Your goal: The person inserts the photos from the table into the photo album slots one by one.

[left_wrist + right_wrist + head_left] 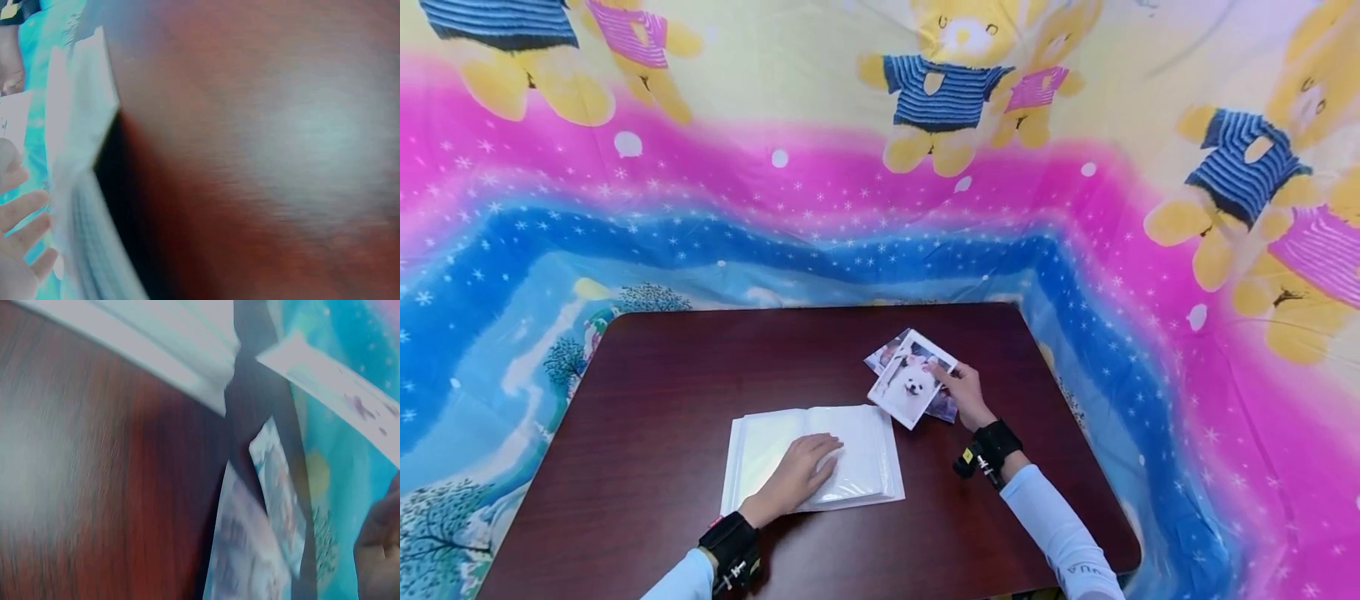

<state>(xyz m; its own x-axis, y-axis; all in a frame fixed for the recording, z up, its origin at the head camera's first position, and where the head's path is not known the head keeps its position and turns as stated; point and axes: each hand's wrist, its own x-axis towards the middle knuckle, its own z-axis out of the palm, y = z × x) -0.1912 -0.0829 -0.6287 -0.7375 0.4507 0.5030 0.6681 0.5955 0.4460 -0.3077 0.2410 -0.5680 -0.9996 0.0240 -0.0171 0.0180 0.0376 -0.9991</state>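
Note:
An open photo album (767, 446) with clear plastic sleeves lies on the table, and its stacked page edges (94, 244) fill the left part of the left wrist view. My left hand (797, 475) rests on the album's pages, fingers extended. To the right of the album, my right hand (968, 398) pinches a white-bordered photo (904, 390) of a white fluffy dog by its right edge. The right wrist view shows this photo (344, 394) raised over the table. Beneath it lie loose photos (247, 544), partly hidden from the head view.
The dark reddish-brown table (647, 392) has rounded corners. A cloth printed with bears (951, 92) hangs behind it and along its sides. Each wrist wears a black strap (996, 446) with a small camera.

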